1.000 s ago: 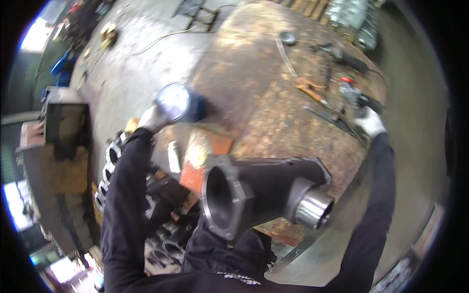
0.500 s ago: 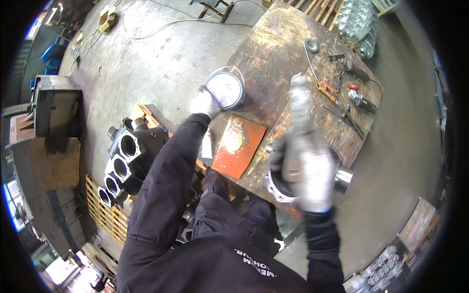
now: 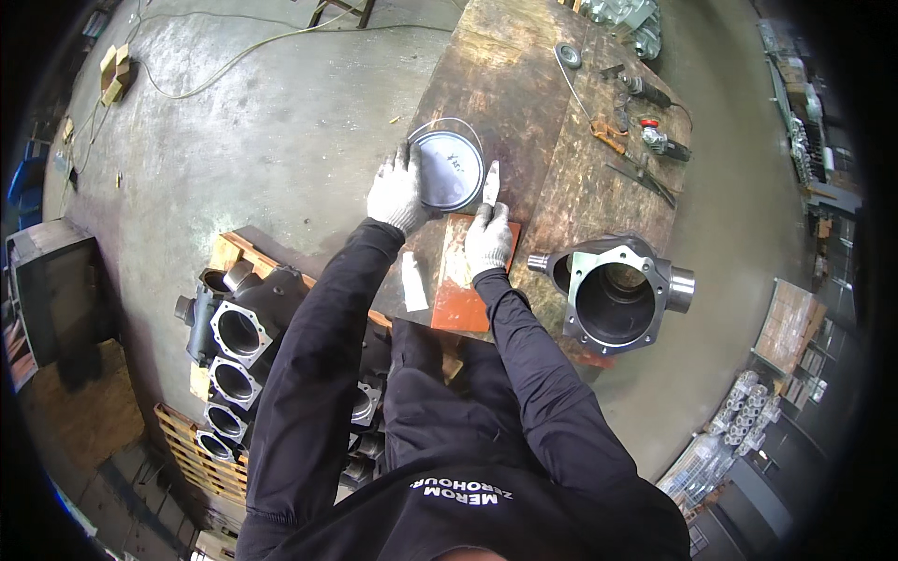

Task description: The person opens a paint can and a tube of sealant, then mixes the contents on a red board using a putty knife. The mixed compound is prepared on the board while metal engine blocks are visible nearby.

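Observation:
A round metal can (image 3: pixel 450 170) with a pale lid, dark scribbled marks and a raised wire bail stands on the wooden workbench (image 3: pixel 524 103). My gloved left hand (image 3: pixel 400 194) cups its left side, thumb along the near edge. In my gloved right hand (image 3: pixel 489 241) is what looks like a putty knife (image 3: pixel 493 182), its pale blade pointing away from me beside the can's right rim; its handle is hidden in my fist. Under that hand lies a reddish-orange board (image 3: pixel 458 307). A white tube (image 3: pixel 413 283) rests left of the board.
A dark metal housing (image 3: pixel 613 294) with a wide bore sits at the bench's right. Farther back lie an angle grinder (image 3: pixel 647 91), another power tool (image 3: pixel 666 142) and an orange-handled tool (image 3: pixel 608 138). Similar housings (image 3: pixel 238 332) stand on a pallet (image 3: pixel 192 458) at left.
My right hand, with the putty knife, has swung left from over the housing to the can's right side. My left hand remains at the can, its fingers now along the side. The view has shifted.

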The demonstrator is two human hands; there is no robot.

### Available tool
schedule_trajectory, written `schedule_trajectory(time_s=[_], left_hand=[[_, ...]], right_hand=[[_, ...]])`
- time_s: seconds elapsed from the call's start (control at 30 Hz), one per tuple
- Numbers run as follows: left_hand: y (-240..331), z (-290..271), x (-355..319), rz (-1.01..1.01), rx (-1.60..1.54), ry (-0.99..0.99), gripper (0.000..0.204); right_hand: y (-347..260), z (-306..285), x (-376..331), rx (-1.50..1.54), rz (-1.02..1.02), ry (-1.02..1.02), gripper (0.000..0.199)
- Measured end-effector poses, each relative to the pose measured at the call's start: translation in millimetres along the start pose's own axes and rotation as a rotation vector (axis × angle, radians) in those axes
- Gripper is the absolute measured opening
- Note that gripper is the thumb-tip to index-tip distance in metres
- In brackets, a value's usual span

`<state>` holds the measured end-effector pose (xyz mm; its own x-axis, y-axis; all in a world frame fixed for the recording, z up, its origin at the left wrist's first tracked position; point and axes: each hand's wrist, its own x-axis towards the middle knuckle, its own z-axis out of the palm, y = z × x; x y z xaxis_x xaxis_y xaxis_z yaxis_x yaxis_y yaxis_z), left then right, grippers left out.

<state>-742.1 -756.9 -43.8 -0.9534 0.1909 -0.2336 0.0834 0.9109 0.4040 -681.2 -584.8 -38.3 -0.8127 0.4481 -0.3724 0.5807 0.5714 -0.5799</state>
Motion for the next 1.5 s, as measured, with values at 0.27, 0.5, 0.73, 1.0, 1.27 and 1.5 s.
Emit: schedule_trajectory(time_s=[0.27,0.5,0.73,1.0,1.27,1.5], left_hand=[[-4,10,8,-0.002,-0.072,-0.024,0.143],[2,5,10,-0.009,-0.097,-0.044,0.146],[13,7,18,-0.003,-0.026,-0.005,0.153],[48,-19,35,-0.016,0.132,-0.113,0.147],[26,-56,66,-0.008,-0.108,-0.434,0.145],[18,-59,73,-0.007,-0.189,-0.429,0.131]], right_hand=[[3,21,6,-0.118,0.046,0.018,0.04],[51,44,32,0.701,0.082,-0.134,0.036],[54,30,35,1.176,0.389,-0.416,0.034],[59,8,39,1.051,0.068,-0.494,0.029],[98,24,85,0.165,0.025,0.198,0.039],[101,27,125,0.32,0.143,0.202,0.032]])
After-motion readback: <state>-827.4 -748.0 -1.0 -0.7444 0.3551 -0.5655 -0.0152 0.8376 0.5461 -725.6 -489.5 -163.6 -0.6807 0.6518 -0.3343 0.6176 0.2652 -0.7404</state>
